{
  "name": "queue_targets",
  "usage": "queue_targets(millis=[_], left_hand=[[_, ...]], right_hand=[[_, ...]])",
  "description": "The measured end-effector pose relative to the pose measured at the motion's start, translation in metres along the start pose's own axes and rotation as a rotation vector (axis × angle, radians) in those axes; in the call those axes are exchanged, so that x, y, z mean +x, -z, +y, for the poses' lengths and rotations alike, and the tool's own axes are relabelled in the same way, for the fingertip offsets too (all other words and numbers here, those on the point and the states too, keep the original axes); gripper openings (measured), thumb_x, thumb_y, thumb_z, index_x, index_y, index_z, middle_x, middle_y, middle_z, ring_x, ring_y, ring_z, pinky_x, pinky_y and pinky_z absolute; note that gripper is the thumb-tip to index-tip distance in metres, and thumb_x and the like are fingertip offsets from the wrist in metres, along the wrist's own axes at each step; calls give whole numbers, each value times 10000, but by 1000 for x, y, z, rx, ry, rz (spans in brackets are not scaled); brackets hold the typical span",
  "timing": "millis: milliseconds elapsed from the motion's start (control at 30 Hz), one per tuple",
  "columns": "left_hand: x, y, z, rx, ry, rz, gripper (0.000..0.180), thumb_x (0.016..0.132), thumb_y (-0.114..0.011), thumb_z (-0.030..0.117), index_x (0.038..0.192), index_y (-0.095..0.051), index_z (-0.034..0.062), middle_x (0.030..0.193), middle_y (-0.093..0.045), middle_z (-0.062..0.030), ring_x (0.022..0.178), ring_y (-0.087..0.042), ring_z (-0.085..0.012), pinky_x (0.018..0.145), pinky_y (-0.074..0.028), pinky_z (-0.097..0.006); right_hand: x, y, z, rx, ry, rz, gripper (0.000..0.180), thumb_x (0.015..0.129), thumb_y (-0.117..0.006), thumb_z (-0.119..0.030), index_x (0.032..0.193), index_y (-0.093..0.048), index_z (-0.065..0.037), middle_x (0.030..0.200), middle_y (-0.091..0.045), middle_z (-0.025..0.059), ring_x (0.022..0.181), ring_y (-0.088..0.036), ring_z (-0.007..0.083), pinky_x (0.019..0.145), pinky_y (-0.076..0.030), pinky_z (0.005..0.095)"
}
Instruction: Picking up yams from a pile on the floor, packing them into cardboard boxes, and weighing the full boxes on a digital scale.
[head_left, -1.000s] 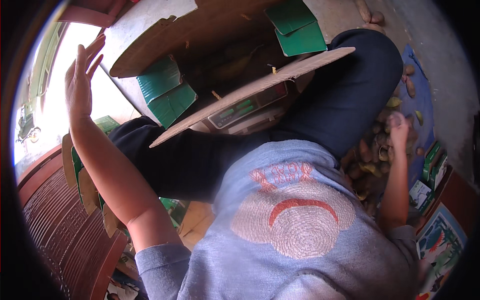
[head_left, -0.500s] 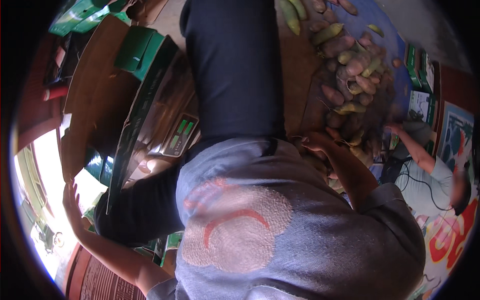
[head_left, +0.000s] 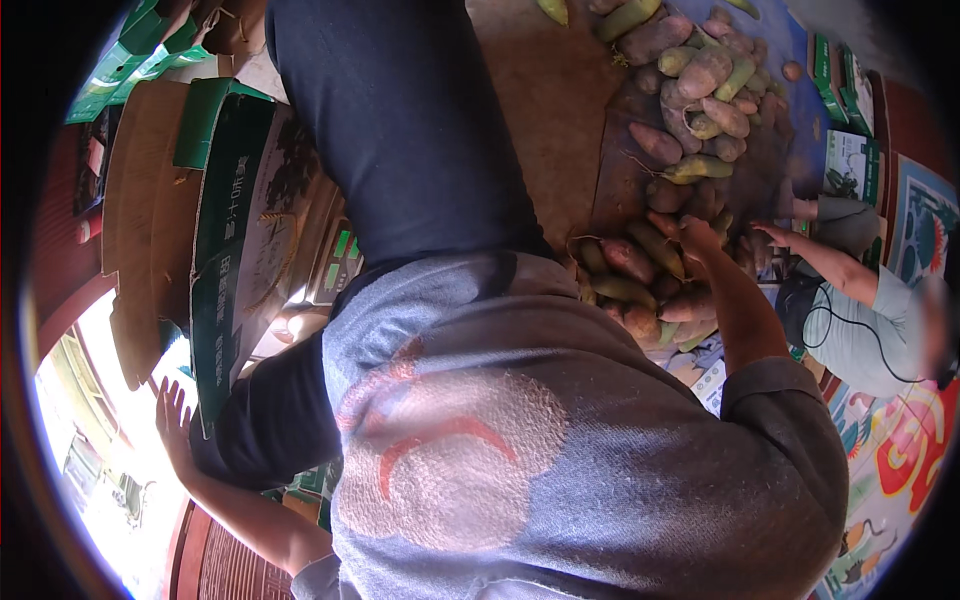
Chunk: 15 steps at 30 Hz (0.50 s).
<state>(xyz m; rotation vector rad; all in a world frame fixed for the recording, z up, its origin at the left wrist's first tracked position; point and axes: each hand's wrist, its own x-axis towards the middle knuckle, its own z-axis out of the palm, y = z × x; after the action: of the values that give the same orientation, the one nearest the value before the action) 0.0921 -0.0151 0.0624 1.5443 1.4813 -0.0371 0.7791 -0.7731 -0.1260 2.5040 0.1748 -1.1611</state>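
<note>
My left hand (head_left: 176, 425) is raised with its fingers spread, holding nothing. It is beside the lower end of a green and white cardboard carton (head_left: 235, 250) with open brown flaps, at the left against my leg. On the right, my right hand (head_left: 703, 243) reaches over a heap of reddish sweet potatoes (head_left: 628, 259) and long yellow-green roots (head_left: 622, 290). Its fingers are at the heap's far side, close to a reddish root (head_left: 663, 225). Whether they grip anything is too unclear to tell. More sweet potatoes (head_left: 704, 73) lie farther off on a dark sheet.
A scale with a green-lit display (head_left: 340, 245) sits behind the carton, partly hidden. Another person (head_left: 870, 310) reaches toward the pile from the right. Green cartons (head_left: 140, 45) stand at the far left, more cartons (head_left: 850, 165) at the right. My dark-trousered leg (head_left: 400, 130) extends between carton and heap.
My right hand has moved away from my body, to the right and farther over the heap. My left hand has shifted slightly right and down, its fingers more spread. The whole view has turned a little.
</note>
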Motion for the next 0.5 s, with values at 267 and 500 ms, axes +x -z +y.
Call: queue_targets(millis=[267,500], left_hand=[[33,-5,-19,5,-44,-23,606,1010,-492,499,1477,-444,115,1455,-508,-122,1357,-474,-266,1113,-367,-411],[3,15,-37,-29,8,121,582,1019,-492,480,1475,-450,123,1452,-513,-118,1355,-474,-258,1116,-360,-409]], right_hand=[[21,-115,-67,-32,524,38,341,841,-658,-214,1141,-636,-54,1181,-658,185,1124,-625,344,965,-492,421],[-36,-100,-122,-407,447,-107,420,773,-738,-334,1085,-666,-62,1231,-632,162,1285,-515,309,1000,-468,424]])
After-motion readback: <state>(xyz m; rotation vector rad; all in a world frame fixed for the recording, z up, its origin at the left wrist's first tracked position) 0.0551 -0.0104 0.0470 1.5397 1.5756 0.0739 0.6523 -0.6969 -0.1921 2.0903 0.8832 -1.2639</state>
